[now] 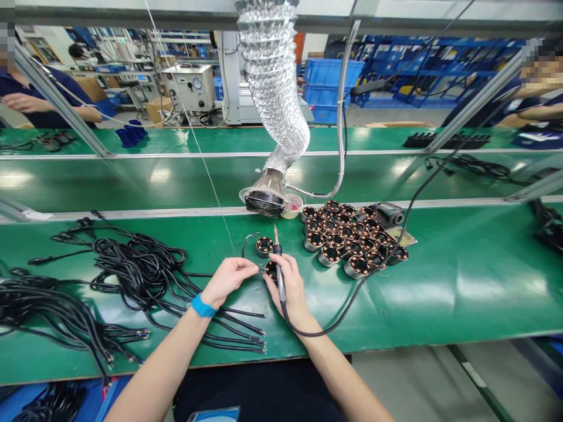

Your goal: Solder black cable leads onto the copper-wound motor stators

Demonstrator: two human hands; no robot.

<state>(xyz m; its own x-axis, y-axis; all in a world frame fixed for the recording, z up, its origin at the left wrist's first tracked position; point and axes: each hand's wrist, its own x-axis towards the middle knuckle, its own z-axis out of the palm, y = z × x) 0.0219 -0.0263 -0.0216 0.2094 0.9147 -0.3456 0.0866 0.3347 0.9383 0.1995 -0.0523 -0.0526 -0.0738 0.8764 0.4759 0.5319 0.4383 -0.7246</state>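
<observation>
My left hand, with a blue band at the wrist, pinches thin wire ends beside a round copper-wound stator. My right hand holds a soldering iron, its tip pointing away from me, and its fingers also touch that stator, which they partly cover. Just beyond sits a second stator with a short black cable curving off its left side. To the right stands a cluster of several stators. Black cables lie in a tangled pile on the left, some with bare ends toward my hands.
A fume extractor hangs beyond my hands from a silver duct, beside a tape roll. The iron's black cord loops to the right over the green table. More cables lie far left. People stand across the bench on both sides.
</observation>
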